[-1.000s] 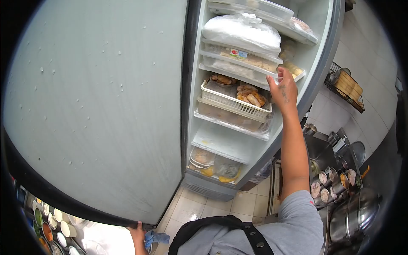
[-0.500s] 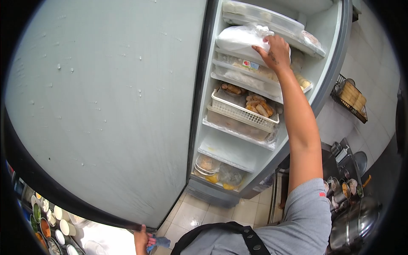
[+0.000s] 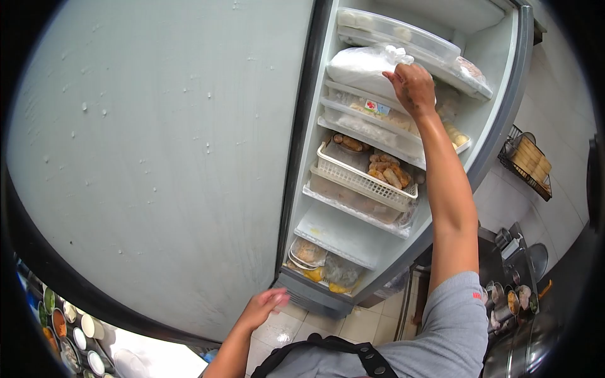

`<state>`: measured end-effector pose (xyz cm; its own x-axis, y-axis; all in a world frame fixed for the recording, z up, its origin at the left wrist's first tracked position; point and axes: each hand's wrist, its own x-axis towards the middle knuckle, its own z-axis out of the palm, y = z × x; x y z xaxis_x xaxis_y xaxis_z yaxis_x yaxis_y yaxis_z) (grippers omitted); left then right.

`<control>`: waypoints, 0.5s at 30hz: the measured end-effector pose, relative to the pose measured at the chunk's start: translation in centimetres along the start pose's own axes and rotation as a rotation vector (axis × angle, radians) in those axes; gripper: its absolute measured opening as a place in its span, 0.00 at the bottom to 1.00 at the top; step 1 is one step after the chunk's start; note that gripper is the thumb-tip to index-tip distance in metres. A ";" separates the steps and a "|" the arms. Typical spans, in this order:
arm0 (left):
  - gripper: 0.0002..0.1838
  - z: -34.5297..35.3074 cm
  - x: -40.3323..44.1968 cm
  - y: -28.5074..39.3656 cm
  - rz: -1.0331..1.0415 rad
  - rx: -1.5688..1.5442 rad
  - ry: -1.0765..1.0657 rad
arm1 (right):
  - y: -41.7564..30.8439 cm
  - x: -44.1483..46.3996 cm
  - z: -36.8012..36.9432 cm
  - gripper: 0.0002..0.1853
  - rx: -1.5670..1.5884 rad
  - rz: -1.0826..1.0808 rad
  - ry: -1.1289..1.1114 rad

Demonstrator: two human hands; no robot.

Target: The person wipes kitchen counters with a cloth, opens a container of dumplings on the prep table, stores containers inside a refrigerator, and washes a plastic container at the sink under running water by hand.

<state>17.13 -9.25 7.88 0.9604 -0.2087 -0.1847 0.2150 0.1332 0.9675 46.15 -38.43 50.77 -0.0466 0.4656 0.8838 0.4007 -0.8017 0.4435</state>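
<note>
My right hand point(image 3: 413, 87) is closed at the knotted top of a white plastic bag point(image 3: 362, 66), which lies on an upper shelf of the open refrigerator. Its fingertips are partly hidden, but they look closed on the bag. Below the bag are clear containers point(image 3: 372, 120) of food, and under those a white basket point(image 3: 365, 176) with browned pieces of food point(image 3: 387, 170). My left hand point(image 3: 268, 307) is in the air in front of the lower edge of the refrigerator door point(image 3: 164, 164), fingers apart, slightly blurred, touching nothing.
A long clear lidded container point(image 3: 403, 34) lies on the top shelf. Bagged food point(image 3: 309, 252) sits at the bottom. On the right wall hangs a wire rack point(image 3: 526, 165). Metal pots point(image 3: 504, 305) stand at lower right, and bowls of ingredients point(image 3: 60, 321) at lower left.
My right hand has moved from the middle shelf edge up to the white bag and closed there. My left hand has let go of the door edge and moved up and right.
</note>
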 end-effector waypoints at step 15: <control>0.48 15.3 19.9 28.3 0.668 -0.355 -0.386 | 2.1 -2.1 -2.5 0.17 0.115 -0.078 0.195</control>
<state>39.60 -24.44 34.26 0.7917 -0.2853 0.5403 -0.2711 0.6284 0.7291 44.77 -41.98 50.22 -0.2524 0.4343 0.8647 0.4905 -0.7129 0.5012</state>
